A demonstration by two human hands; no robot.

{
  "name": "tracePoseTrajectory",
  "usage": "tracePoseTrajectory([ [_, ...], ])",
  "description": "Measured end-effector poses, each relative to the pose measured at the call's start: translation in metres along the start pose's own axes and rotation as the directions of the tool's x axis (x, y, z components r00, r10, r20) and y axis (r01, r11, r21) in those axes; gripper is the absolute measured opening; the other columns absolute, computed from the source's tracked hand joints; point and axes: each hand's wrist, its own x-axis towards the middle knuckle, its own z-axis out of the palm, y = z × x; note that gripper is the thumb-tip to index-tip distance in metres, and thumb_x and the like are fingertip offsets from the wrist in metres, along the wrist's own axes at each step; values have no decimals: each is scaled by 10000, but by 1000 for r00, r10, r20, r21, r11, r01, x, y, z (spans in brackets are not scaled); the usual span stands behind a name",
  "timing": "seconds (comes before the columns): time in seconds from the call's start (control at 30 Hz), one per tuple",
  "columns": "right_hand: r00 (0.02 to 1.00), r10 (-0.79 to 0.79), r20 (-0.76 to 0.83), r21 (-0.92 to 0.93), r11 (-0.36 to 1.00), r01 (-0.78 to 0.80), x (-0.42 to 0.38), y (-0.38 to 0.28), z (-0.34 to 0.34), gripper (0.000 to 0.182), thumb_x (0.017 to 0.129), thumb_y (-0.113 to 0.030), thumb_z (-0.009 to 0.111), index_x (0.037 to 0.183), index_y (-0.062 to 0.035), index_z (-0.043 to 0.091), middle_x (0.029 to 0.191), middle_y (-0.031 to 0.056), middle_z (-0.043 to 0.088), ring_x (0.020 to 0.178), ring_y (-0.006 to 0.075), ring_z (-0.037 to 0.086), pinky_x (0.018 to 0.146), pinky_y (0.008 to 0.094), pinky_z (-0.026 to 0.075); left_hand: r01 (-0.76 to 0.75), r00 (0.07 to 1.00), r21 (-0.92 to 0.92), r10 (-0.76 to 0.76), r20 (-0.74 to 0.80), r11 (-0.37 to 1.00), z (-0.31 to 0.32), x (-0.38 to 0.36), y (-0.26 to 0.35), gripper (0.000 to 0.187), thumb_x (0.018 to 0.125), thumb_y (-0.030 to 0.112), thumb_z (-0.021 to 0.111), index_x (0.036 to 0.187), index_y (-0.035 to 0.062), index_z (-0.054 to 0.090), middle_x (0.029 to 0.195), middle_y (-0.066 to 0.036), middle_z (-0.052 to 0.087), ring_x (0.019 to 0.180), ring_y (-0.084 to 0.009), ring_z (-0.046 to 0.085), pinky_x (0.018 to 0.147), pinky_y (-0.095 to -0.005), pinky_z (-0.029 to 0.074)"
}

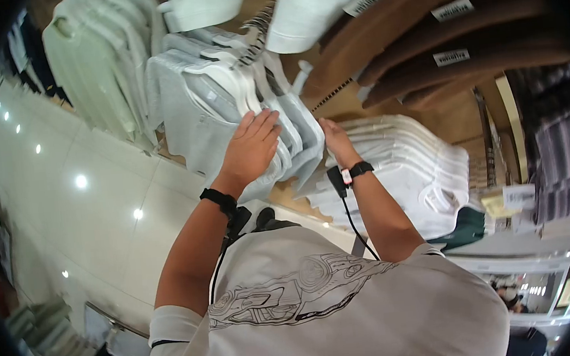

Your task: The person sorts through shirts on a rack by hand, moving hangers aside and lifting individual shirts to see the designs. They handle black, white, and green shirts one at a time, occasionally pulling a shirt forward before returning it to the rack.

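Observation:
Several light grey and white shirts (pixel 208 110) hang close together on a rack in front of me. My left hand (pixel 253 147) lies flat against their front edges, its fingers stretched out and holding nothing. On the other side of the bunch, my right hand (pixel 341 142) has its fingers bent together at the edge of the rearmost light grey shirt (pixel 307 132). Its fingertips seem to pinch that edge, though they are partly hidden. Each wrist wears a black strap with a small device and a cable.
Pale green shirts (pixel 90 86) hang to the left, and white shirts (pixel 393 168) hang to the right. Brown garments with white labels (pixel 451 58) are at the upper right. Folded striped cloth (pixel 561 160) is stacked at far right. Shiny tiled floor (pixel 85 216) spreads out at left.

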Motion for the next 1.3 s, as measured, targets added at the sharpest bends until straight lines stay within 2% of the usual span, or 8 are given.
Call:
tracePoseTrajectory([
  [0.2,990,53,134,-489,872,19,-106,152,-7,368,1010,-367,567,1155,-48,679,1066,220,714,1016,407,669,911,460,517,350,780,-283,-445,-439,893,38,-23,15,802,909,279,739,1534,-20,336,1577,-264,329,1463,-396,331,1217,-495,256],
  [0.4,867,369,335,-466,865,-188,-199,211,-11,344,941,-357,614,1032,-46,729,1081,145,723,1004,302,690,897,404,535,430,655,-869,-747,115,244,77,-25,45,1101,939,290,746,1590,-56,-73,1595,-349,219,1409,-430,397,1109,-446,433],
  [0.63,913,373,165,-339,891,-303,-240,279,-36,303,979,-307,601,1047,-29,700,900,53,721,786,164,694,699,307,558,530,646,-844,-606,464,-81,64,18,87,1067,973,281,709,1614,36,-108,1461,-257,465,1138,-233,628,804,-342,575],
  [0.7,911,387,145,-231,908,-349,-253,282,-39,287,973,-295,600,1048,-36,698,894,40,718,770,155,692,679,303,551,731,680,-491,-557,476,473,90,11,98,742,974,307,683,1567,40,325,1172,-206,677,972,-230,690,753,-356,561],
  [0.93,907,420,14,126,899,-419,-309,340,-46,273,955,-259,623,1034,-11,706,863,71,723,769,171,689,711,320,552,493,845,-269,-381,377,828,90,-43,149,343,927,289,676,1147,26,673,940,-172,714,893,-358,689,783,-465,537],
  [1.2,702,700,134,462,583,-669,-470,449,-25,156,956,-134,579,819,-79,631,771,37,684,679,131,689,523,296,539,437,267,224,-363,893,871,64,-288,99,432,906,375,630,1177,41,679,1166,-215,705,1142,-389,646,1005,-467,505],
  [1.23,899,403,170,-70,915,-397,-500,481,-17,147,950,-113,570,823,-78,636,764,36,683,640,137,678,518,312,541,436,234,238,-365,901,868,55,-296,104,425,898,376,642,1157,43,688,1152,-212,710,1136,-387,649,1003,-462,508],
  [1.3,554,741,379,528,319,-787,-540,530,8,227,964,-114,515,746,-101,577,676,31,602,541,157,578,463,338,474,441,216,248,-370,903,862,50,-298,114,422,897,378,648,1154,45,689,1144,-208,713,1122,-386,656,998,-458,512],
])
